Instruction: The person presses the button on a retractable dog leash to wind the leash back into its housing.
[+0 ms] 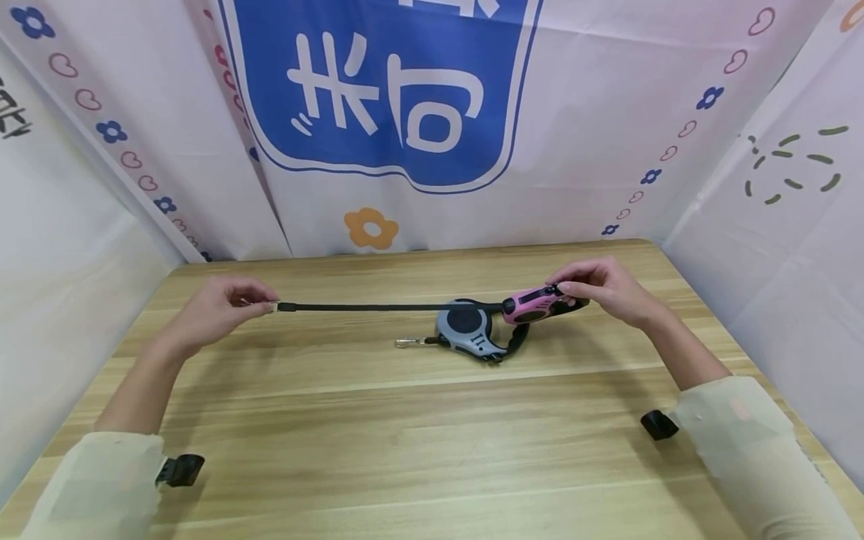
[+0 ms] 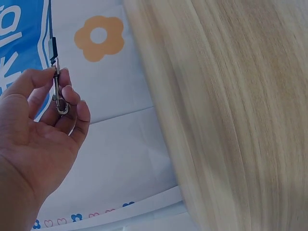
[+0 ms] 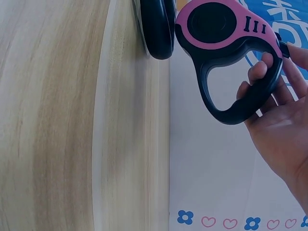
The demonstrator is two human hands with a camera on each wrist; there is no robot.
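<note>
My right hand (image 1: 601, 289) grips the black loop handle of a pink retractable dog leash (image 3: 231, 36), fingers through the loop and thumb by the button. Between thumb and fingers, my left hand (image 2: 48, 110) pinches the metal snap hook (image 2: 58, 94) at the strap's end. The black strap (image 1: 378, 307) runs straight and taut from hook to pink case, over the table. Below its right part lies a grey-blue retractable leash (image 1: 466, 330) with a black handle, its own metal clip (image 1: 409, 343) pointing left.
The wooden table (image 1: 405, 450) ends at a white printed cloth (image 1: 567, 150) behind, with similar cloth at both sides. A small black camera (image 1: 181, 470) sits at the left sleeve, another black camera (image 1: 659, 424) at the right sleeve.
</note>
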